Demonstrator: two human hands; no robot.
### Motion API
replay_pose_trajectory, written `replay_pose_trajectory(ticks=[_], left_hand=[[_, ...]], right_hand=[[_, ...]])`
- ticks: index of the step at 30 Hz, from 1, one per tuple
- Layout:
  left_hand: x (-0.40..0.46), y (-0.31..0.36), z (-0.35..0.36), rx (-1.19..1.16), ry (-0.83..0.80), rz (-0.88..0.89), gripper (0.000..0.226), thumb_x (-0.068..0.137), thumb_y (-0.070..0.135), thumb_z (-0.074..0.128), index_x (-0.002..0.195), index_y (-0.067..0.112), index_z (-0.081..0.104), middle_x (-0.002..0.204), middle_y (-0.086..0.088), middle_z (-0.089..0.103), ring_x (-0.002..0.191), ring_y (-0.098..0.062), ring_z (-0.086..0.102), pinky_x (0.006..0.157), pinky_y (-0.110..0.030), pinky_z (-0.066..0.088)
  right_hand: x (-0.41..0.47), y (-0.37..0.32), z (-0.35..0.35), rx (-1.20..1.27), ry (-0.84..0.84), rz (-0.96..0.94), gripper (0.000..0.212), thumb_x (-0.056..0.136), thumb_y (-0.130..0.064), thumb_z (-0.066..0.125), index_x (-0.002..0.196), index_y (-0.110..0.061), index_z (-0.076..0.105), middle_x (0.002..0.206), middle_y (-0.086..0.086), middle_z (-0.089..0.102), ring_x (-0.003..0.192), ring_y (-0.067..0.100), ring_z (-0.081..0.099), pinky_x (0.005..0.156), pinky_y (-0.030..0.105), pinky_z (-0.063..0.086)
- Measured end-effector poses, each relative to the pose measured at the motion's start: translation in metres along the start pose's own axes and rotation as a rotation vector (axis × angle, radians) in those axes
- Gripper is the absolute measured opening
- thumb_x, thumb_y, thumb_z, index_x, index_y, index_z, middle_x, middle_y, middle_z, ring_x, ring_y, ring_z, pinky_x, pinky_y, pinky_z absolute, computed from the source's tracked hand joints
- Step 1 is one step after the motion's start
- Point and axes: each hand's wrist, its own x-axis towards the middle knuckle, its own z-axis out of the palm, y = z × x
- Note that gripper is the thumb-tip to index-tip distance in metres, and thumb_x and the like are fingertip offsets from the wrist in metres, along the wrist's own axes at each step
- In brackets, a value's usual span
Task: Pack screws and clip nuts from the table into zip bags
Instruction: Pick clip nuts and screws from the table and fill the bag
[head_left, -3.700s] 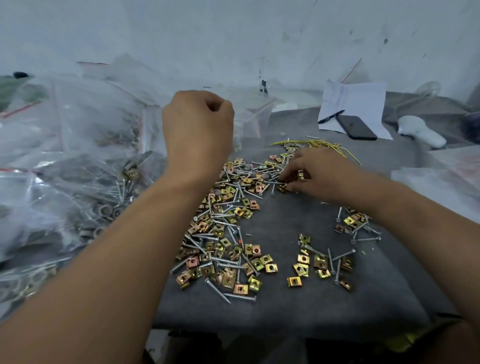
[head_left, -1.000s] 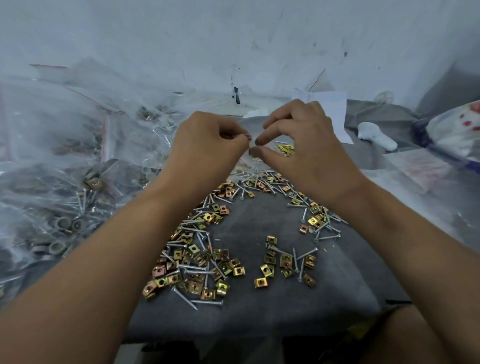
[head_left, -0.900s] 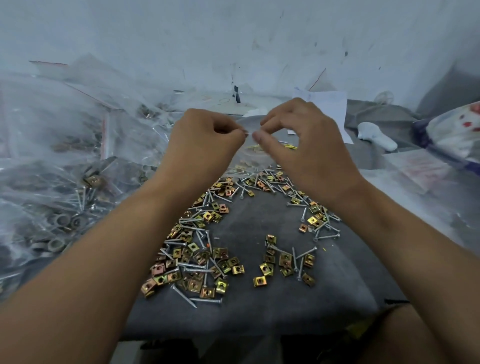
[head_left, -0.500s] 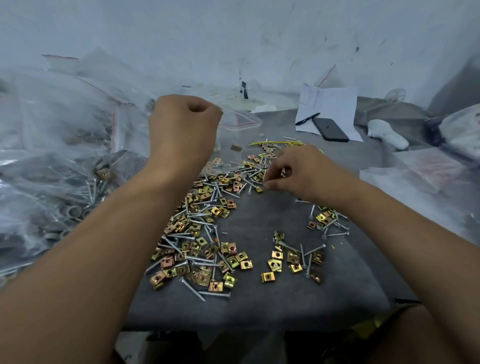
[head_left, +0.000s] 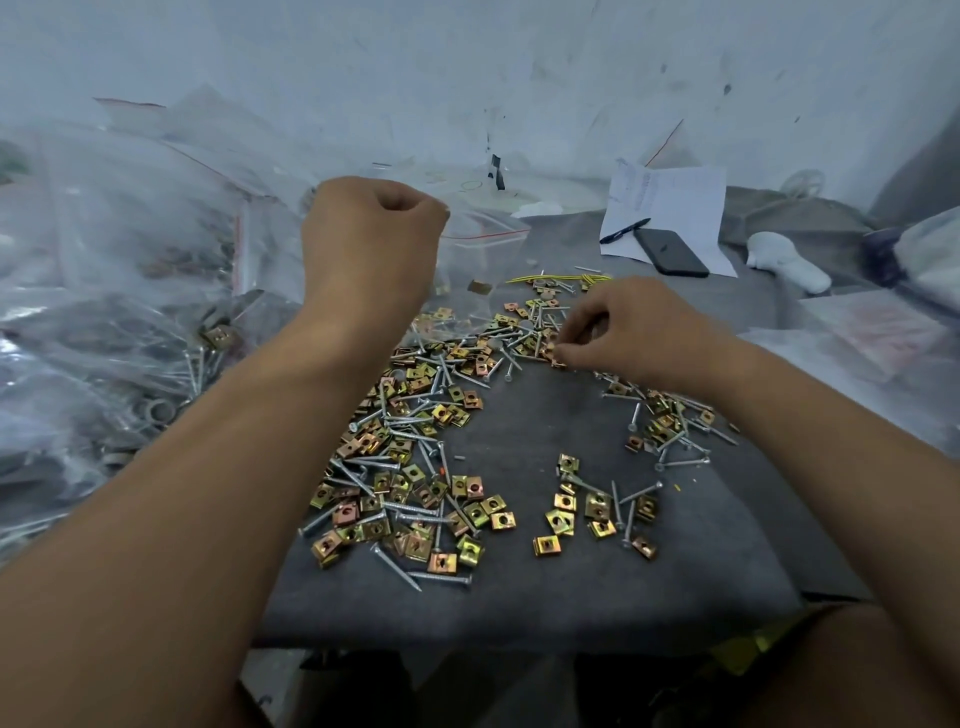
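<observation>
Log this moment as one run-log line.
left hand: holds zip bag up | right hand: picking at clip nuts and screws pile | packing underway

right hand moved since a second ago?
Yes. The right hand dropped from the zip bag down to the pile of clip nuts, below the phone.

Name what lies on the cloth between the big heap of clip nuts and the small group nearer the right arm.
Bare grey cloth, seen in the head view.
</observation>
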Motion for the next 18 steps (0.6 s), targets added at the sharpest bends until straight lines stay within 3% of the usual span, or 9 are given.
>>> replay_pose_trajectory(ticks=[2, 5, 9, 11, 14, 18], left_hand=[[0.0, 0.001, 0.0, 0.01, -0.012, 0.0, 0.027, 0.097, 0.014, 0.061, 0.091, -0.009, 0.072, 0.076, -0.014, 0.05, 0.068, -0.021, 0.038, 0.051, -0.016, 0.04], [-0.001, 0.004, 0.001, 0.019, -0.032, 0.005, 0.016, 0.096, 0.015, 0.06, 0.084, 0.01, 0.069, 0.077, -0.011, 0.048, 0.072, -0.02, 0.035, 0.056, -0.022, 0.04], [-0.003, 0.004, 0.001, 0.006, -0.038, 0.015, 0.011, 0.094, 0.015, 0.06, 0.085, 0.018, 0.063, 0.077, -0.011, 0.047, 0.074, -0.02, 0.035, 0.063, -0.032, 0.035], [-0.003, 0.004, 0.0, 0.005, -0.035, 0.008, 0.013, 0.094, 0.015, 0.06, 0.083, 0.012, 0.067, 0.077, -0.011, 0.047, 0.073, -0.021, 0.035, 0.062, -0.03, 0.035], [0.0, 0.0, 0.0, 0.008, -0.028, 0.004, 0.03, 0.097, 0.016, 0.062, 0.091, -0.012, 0.07, 0.076, -0.013, 0.05, 0.07, -0.02, 0.038, 0.054, -0.018, 0.041], [0.0, -0.003, 0.0, 0.0, -0.025, 0.006, 0.031, 0.098, 0.017, 0.063, 0.098, -0.013, 0.07, 0.075, -0.015, 0.054, 0.068, -0.019, 0.041, 0.054, -0.013, 0.043]], right_hand=[[-0.003, 0.01, -0.004, 0.026, 0.023, 0.019, 0.006, 0.079, -0.034, 0.083, 0.076, -0.031, 0.078, 0.073, -0.017, 0.07, 0.07, -0.008, 0.061, 0.059, 0.014, 0.039], [-0.005, 0.016, 0.002, -0.001, -0.023, -0.01, 0.005, 0.08, -0.031, 0.083, 0.078, -0.031, 0.078, 0.076, -0.017, 0.067, 0.072, -0.01, 0.058, 0.057, 0.008, 0.037], [-0.001, 0.016, 0.007, -0.057, -0.029, -0.063, 0.007, 0.082, -0.031, 0.082, 0.085, -0.029, 0.076, 0.09, -0.013, 0.064, 0.082, 0.003, 0.057, 0.072, 0.026, 0.043], [0.004, 0.015, 0.006, -0.132, -0.012, -0.098, 0.01, 0.081, -0.034, 0.083, 0.087, -0.029, 0.076, 0.095, -0.011, 0.061, 0.091, 0.008, 0.055, 0.08, 0.033, 0.047], [0.009, 0.013, 0.007, -0.282, 0.005, -0.129, 0.013, 0.081, -0.04, 0.081, 0.089, -0.032, 0.077, 0.099, -0.009, 0.055, 0.102, 0.013, 0.051, 0.085, 0.036, 0.048], [0.011, 0.008, 0.007, -0.347, -0.051, -0.157, 0.013, 0.082, -0.044, 0.078, 0.092, -0.037, 0.076, 0.102, -0.011, 0.054, 0.105, 0.014, 0.051, 0.088, 0.041, 0.052]])
